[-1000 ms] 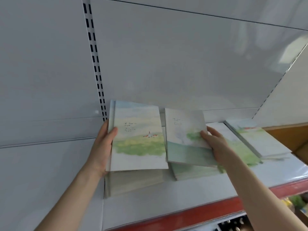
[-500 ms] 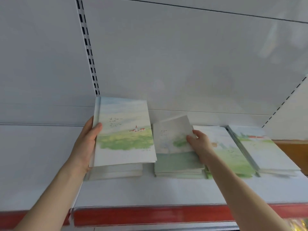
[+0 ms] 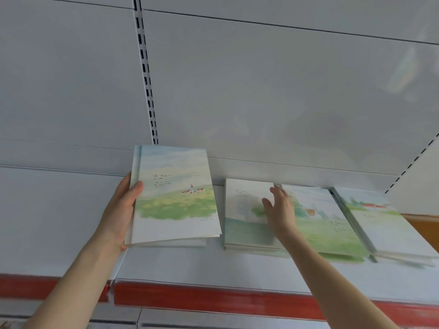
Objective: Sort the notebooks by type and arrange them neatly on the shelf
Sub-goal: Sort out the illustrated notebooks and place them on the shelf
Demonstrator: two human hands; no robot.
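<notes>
Right hand [image 3: 279,211] opened — left hand [image 3: 118,210] holds notebook [image 3: 175,198], script unreadable.

Our left hand [image 3: 118,210] grips the held notebook [image 3: 175,195] by its left edge, thumb on the cover and fingers behind it. Under that notebook, right of our left fingers, the first pile [image 3: 185,243] lies on the shelf [image 3: 190,264]. Just right of it sits the second pile [image 3: 244,210]. Our right hand [image 3: 280,214] spreads over its right half; we cannot tell whether the fingertips touch. Right of those fingers lies the third pile [image 3: 316,217], its left edge hidden by our palm, then the fourth pile [image 3: 380,224] just beside it. Behind all our fingers stands the back panel [image 3: 261,103], with the slotted upright [image 3: 146,74] above the held notebook. The front rail [image 3: 213,298] runs nearer us than our fingers, crossing under both forearms.
</notes>
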